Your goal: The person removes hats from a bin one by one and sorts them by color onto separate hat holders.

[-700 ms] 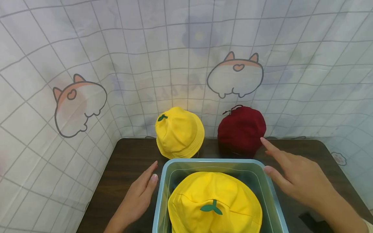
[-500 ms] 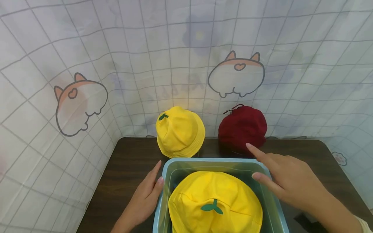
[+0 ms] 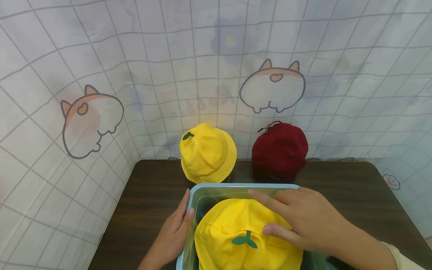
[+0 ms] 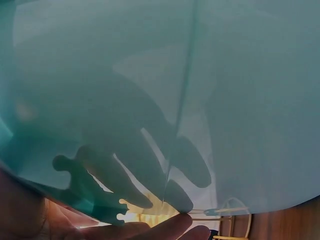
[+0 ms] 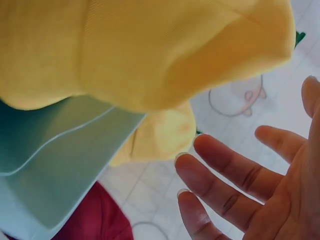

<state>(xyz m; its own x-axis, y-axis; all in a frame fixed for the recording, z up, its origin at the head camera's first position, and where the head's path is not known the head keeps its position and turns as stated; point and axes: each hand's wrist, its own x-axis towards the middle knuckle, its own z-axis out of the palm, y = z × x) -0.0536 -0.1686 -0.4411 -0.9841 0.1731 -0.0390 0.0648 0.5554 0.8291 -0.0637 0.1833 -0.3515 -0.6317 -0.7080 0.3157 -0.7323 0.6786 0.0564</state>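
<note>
A large yellow hat [image 3: 236, 217] with a green sprout lies in a light blue bin [image 3: 186, 240]. Against the bin's left side rests my left hand [image 3: 170, 234], fingers straight; the left wrist view shows its fingers [image 4: 170, 227] along the translucent wall [image 4: 125, 100]. My right hand [image 3: 310, 217] hovers over the bin's right side and the hat, fingers spread and holding nothing. In the right wrist view its palm and fingers [image 5: 235, 185] are beside the yellow hat [image 5: 150, 45], with a gap between them.
Behind the bin, a smaller yellow hat [image 3: 206, 153] stands at the left and a dark red hat [image 3: 280, 150] at the right on the dark wooden table [image 3: 135, 210]. A patterned curtain [image 3: 202, 45] hangs behind. Something black [image 3: 337, 262] lies partly under my right forearm.
My right hand has moved left, from beside the bin's right edge to over the yellow hat. My left hand has moved slightly right, up against the bin's side.
</note>
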